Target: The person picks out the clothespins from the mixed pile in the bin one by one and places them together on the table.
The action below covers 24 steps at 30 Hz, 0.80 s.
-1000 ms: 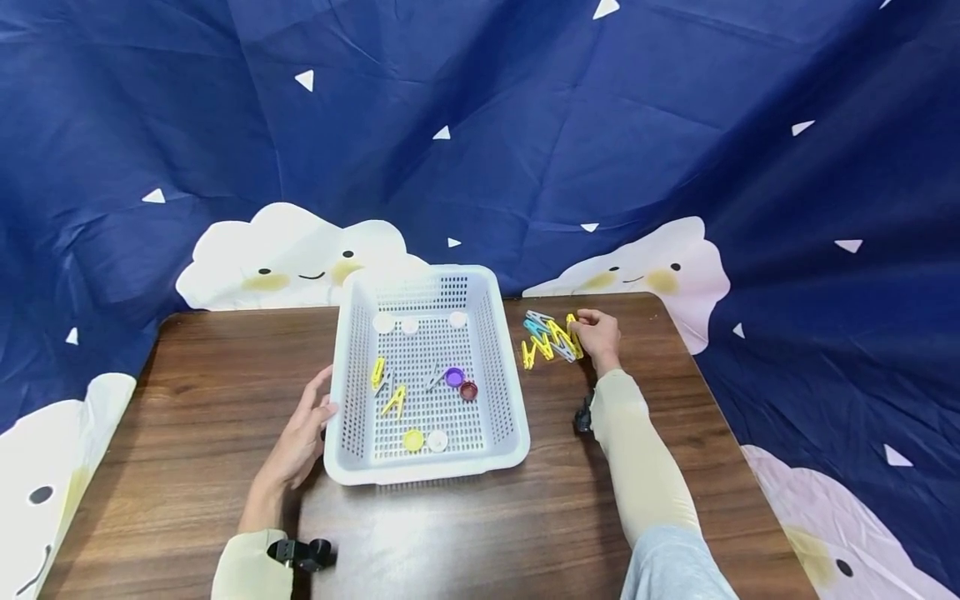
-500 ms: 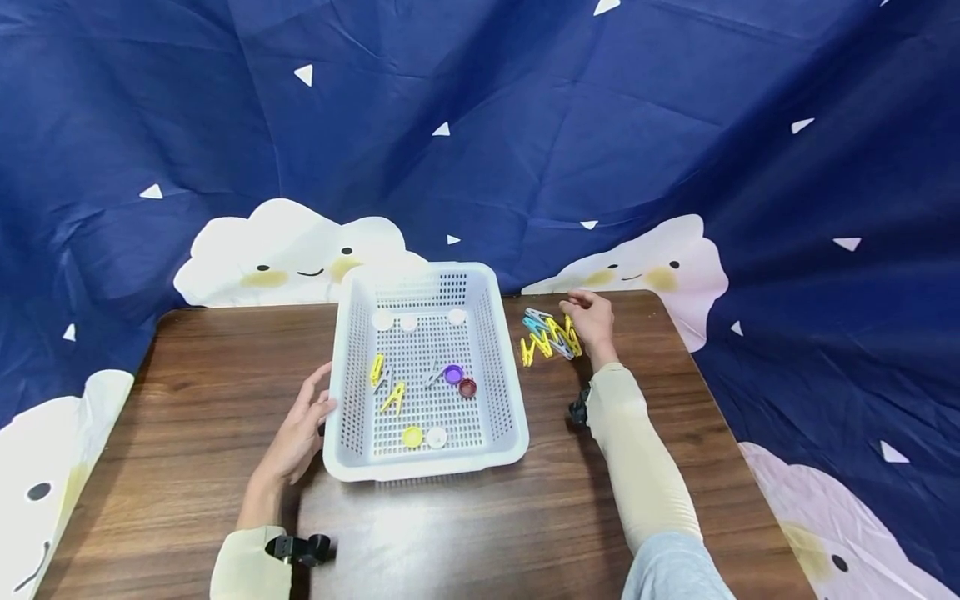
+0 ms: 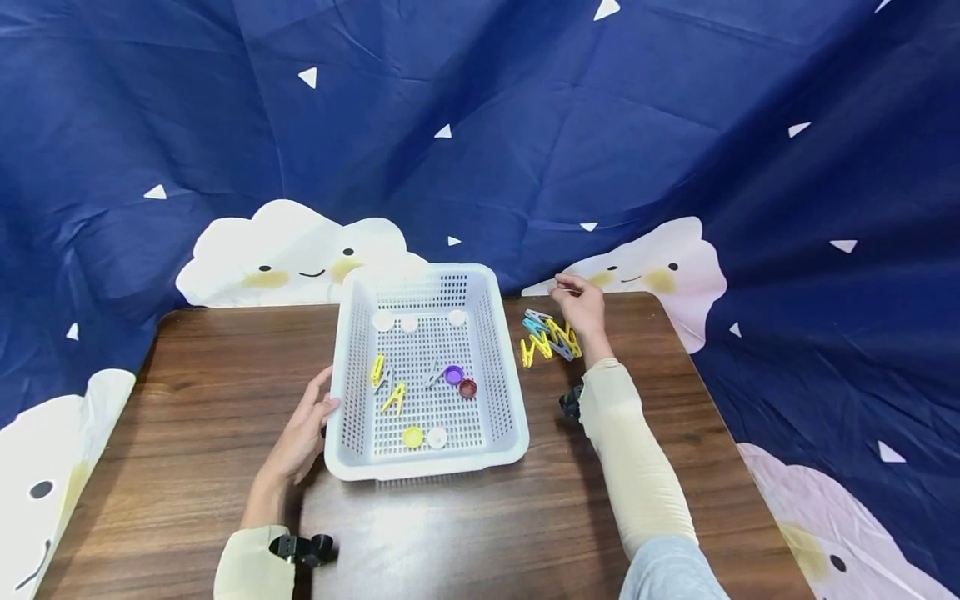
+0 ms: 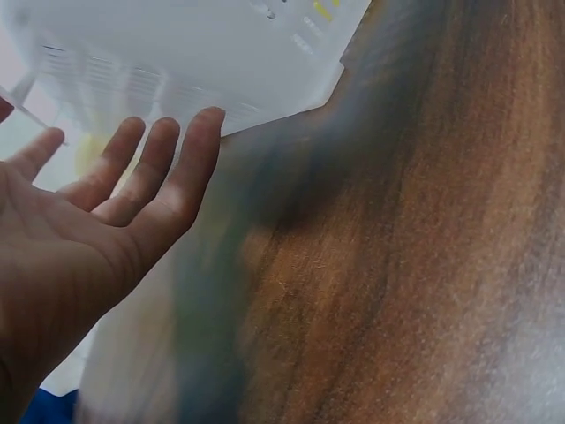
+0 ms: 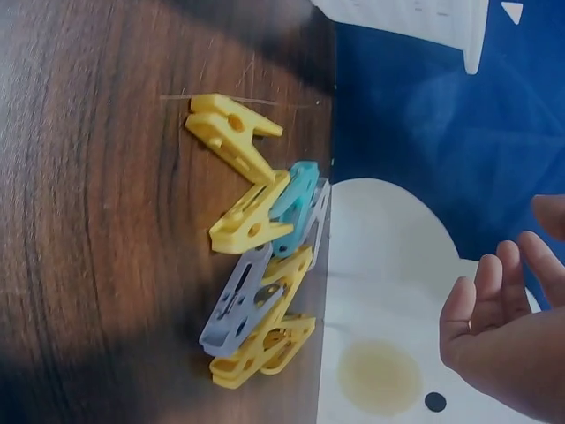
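A white perforated basket [image 3: 341,367] stands mid-table; the left wrist view shows its wall [image 4: 194,53]. Inside lie yellow clothespins [image 3: 378,371], a grey one [image 3: 435,375], a purple cap [image 3: 453,375], a dark red cap [image 3: 468,388], a yellow cap [image 3: 412,437] and white caps [image 3: 383,322]. My left hand [image 3: 307,425] [image 4: 115,203] rests flat-fingered against the basket's left rim. Right of the basket is a pile of yellow, teal and grey clothespins [image 3: 549,340] [image 5: 256,283]. My right hand [image 3: 579,307] [image 5: 499,318] hovers just beyond the pile, fingers loosely curled, nothing seen in it.
The brown wooden table [image 3: 187,400] ends just behind the clothespin pile, where a blue cloth with white clouds [image 3: 645,267] hangs close. Bare wood lies to the left of the basket and along the near edge.
My right hand has lifted off the clothespin pile and moved toward the far table edge. The pile, the basket and my left hand stay where they were.
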Each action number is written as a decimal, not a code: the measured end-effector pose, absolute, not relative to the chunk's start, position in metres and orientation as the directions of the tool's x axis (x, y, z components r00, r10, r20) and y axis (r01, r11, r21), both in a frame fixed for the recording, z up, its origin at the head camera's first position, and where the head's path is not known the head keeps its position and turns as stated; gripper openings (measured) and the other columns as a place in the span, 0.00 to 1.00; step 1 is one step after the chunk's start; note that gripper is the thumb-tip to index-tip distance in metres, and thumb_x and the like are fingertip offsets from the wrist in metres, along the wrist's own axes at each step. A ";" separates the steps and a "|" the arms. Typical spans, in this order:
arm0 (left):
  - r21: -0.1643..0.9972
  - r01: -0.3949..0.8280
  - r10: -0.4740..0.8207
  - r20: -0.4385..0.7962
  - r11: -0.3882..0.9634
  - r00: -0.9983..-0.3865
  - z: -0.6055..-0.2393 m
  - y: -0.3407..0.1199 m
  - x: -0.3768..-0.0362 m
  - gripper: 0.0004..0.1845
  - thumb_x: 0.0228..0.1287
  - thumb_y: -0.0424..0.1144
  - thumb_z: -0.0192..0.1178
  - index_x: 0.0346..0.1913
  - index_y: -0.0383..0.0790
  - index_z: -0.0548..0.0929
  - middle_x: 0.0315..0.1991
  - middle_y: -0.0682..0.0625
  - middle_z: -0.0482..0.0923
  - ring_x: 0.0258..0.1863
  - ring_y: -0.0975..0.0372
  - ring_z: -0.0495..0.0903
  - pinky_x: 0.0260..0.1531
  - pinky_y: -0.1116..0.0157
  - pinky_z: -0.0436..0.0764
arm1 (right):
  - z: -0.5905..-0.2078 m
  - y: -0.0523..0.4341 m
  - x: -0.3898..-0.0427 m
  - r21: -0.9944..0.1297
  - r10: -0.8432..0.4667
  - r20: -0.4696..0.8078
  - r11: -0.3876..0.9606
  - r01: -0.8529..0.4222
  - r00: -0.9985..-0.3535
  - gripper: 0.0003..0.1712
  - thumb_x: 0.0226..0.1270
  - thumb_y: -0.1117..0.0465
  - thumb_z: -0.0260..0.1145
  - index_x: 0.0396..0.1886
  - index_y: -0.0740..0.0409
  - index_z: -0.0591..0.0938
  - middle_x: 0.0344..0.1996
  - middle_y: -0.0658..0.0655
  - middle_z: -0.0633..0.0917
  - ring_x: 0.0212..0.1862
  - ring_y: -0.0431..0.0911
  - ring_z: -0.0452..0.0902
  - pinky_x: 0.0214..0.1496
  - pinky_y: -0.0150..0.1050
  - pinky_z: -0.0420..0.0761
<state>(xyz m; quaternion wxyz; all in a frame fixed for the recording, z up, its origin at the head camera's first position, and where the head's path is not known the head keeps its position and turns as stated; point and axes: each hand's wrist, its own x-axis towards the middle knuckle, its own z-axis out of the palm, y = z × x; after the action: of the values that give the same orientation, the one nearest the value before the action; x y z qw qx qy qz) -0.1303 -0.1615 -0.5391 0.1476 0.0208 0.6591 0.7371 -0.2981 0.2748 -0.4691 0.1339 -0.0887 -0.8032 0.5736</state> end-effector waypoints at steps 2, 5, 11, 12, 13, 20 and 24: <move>0.978 -0.189 0.246 -0.162 -0.089 -0.956 -0.540 -0.161 -0.131 0.31 0.83 0.46 0.40 0.82 0.53 0.44 0.76 0.33 0.56 0.69 0.37 0.63 0.53 0.50 0.77 | -0.467 0.271 -0.297 -0.948 0.289 0.111 0.319 -0.013 -0.951 0.20 0.64 0.69 0.68 0.56 0.71 0.84 0.48 0.68 0.84 0.43 0.41 0.76 0.48 0.30 0.75; 0.978 -0.189 0.243 -0.162 -0.093 -0.957 -0.540 -0.162 -0.131 0.31 0.83 0.47 0.40 0.82 0.53 0.44 0.76 0.33 0.57 0.69 0.38 0.65 0.52 0.52 0.78 | -0.463 0.266 -0.295 -0.953 0.275 0.112 0.303 -0.025 -0.955 0.20 0.64 0.71 0.67 0.56 0.72 0.83 0.47 0.69 0.84 0.41 0.39 0.76 0.48 0.29 0.75; 0.978 -0.187 0.243 -0.161 -0.091 -0.957 -0.539 -0.162 -0.131 0.31 0.83 0.46 0.40 0.82 0.53 0.44 0.76 0.33 0.57 0.68 0.39 0.66 0.51 0.53 0.79 | -0.457 0.261 -0.295 -0.951 0.243 0.116 0.307 -0.037 -0.963 0.20 0.66 0.68 0.68 0.57 0.71 0.83 0.46 0.67 0.84 0.41 0.40 0.77 0.49 0.31 0.76; 0.978 -0.187 0.245 -0.160 -0.090 -0.956 -0.538 -0.162 -0.131 0.31 0.83 0.46 0.40 0.82 0.53 0.44 0.75 0.33 0.57 0.68 0.39 0.66 0.50 0.53 0.79 | -0.456 0.260 -0.295 -0.951 0.237 0.114 0.308 -0.037 -0.965 0.20 0.66 0.67 0.68 0.57 0.71 0.83 0.47 0.66 0.84 0.42 0.40 0.77 0.49 0.31 0.76; 0.979 -0.185 0.243 -0.159 -0.086 -0.957 -0.538 -0.162 -0.131 0.31 0.83 0.46 0.39 0.82 0.53 0.44 0.75 0.33 0.57 0.68 0.39 0.67 0.50 0.53 0.79 | -0.455 0.259 -0.295 -0.950 0.231 0.113 0.310 -0.037 -0.966 0.21 0.67 0.66 0.68 0.57 0.70 0.83 0.47 0.65 0.84 0.43 0.41 0.77 0.49 0.32 0.76; 0.982 -0.169 0.245 -0.145 -0.081 -0.959 -0.538 -0.161 -0.130 0.31 0.84 0.44 0.39 0.82 0.51 0.44 0.75 0.32 0.57 0.66 0.39 0.67 0.51 0.54 0.79 | -0.444 0.249 -0.293 -0.955 0.218 0.131 0.289 -0.064 -0.967 0.20 0.66 0.66 0.69 0.56 0.70 0.83 0.47 0.65 0.84 0.45 0.44 0.77 0.46 0.32 0.75; 0.983 -0.163 0.250 -0.138 -0.086 -0.959 -0.539 -0.160 -0.129 0.31 0.83 0.44 0.39 0.82 0.50 0.44 0.75 0.31 0.56 0.65 0.41 0.69 0.50 0.55 0.79 | -0.440 0.241 -0.292 -0.960 0.205 0.127 0.272 -0.068 -0.970 0.20 0.67 0.66 0.69 0.57 0.70 0.83 0.44 0.60 0.84 0.44 0.42 0.76 0.45 0.31 0.74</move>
<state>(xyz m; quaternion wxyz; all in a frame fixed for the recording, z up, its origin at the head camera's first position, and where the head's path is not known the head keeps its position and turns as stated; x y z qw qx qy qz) -0.1290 -0.1602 -0.5392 0.1403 0.0326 0.6614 0.7361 -0.2919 0.2414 -0.4397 0.1135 -0.0434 -0.7894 0.6017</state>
